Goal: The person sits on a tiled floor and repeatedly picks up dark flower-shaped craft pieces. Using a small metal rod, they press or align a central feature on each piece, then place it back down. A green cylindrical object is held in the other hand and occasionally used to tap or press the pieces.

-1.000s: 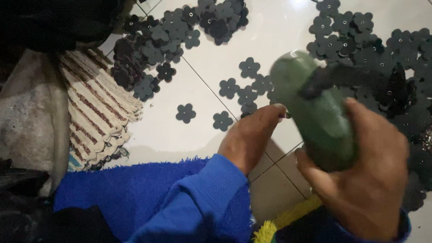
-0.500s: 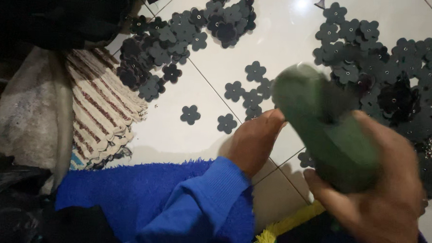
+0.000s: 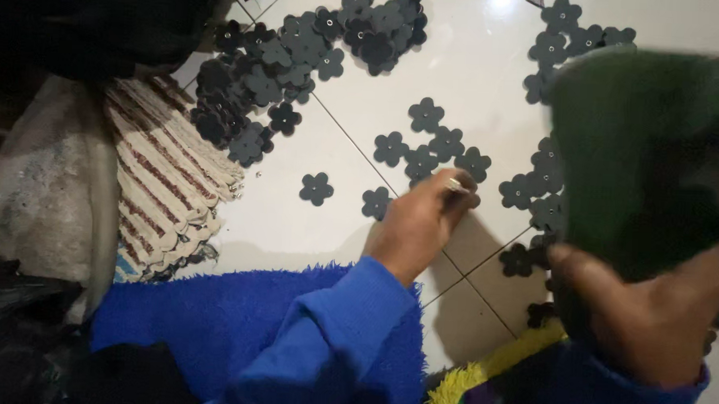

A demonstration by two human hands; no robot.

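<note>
Green tool: the right hand (image 3: 650,324) holds up a bulky dark-green object (image 3: 648,148) near the floor's right edge, fingers wrapped round its lower part; it is heavily blurred, so its shape and top end cannot be made out.
Small piece: the left hand (image 3: 422,220), in a blue sleeve (image 3: 323,336), pinches a small pale metal bit (image 3: 454,184) between closed fingertips, just above the white tiled floor (image 3: 476,63); what the bit is cannot be told.
Flower cut-outs: flat dark five-petalled shapes (image 3: 426,115) lie loose around the left hand; a denser heap (image 3: 260,71) sits toward the floor's upper left, and another group at the right is partly hidden behind the green object.
Textiles: a blue fluffy mat (image 3: 212,324) covers the floor's lower edge; a striped woven cloth (image 3: 169,179) lies at the left edge.
Dark areas: the upper-left corner is too dark to read.
</note>
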